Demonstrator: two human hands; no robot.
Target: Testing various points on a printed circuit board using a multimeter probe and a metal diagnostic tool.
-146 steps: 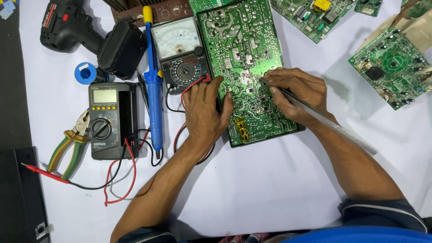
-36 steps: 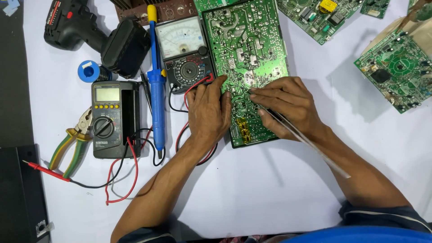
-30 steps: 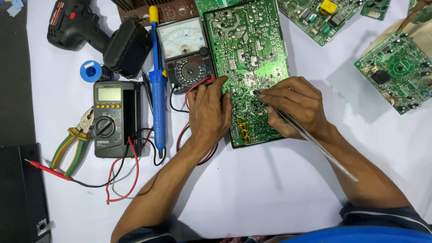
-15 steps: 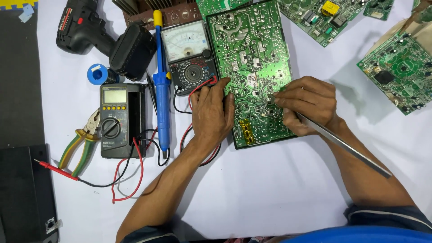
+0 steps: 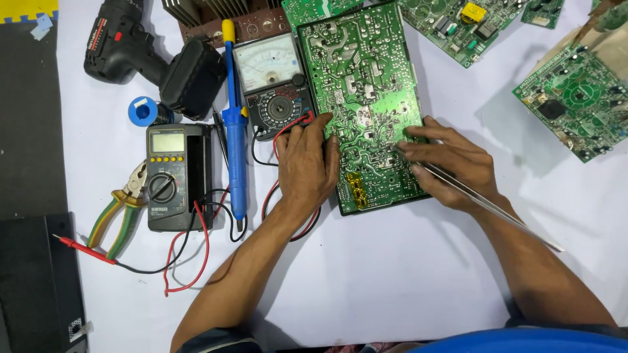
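A large green circuit board (image 5: 361, 72) lies solder side up in the middle of the white table. My left hand (image 5: 306, 165) rests flat on its left edge, over red and black leads, and holds nothing. My right hand (image 5: 453, 163) sits on the board's right lower part and grips long metal tweezers (image 5: 497, 208). The tweezers' tip touches the board near its middle, and their tail points down and to the right past my wrist.
An analog meter (image 5: 273, 84), a blue soldering iron (image 5: 233, 124), a dark digital multimeter (image 5: 171, 175), green-handled pliers (image 5: 119, 212), a solder spool (image 5: 142, 111) and a cordless drill (image 5: 154, 55) lie at left. More green boards (image 5: 570, 98) lie at right. A red probe (image 5: 82, 248) lies at lower left.
My right hand with the tweezers has shifted slightly right and down along the board. The left hand has stayed on the board's edge. The view has drifted a little.
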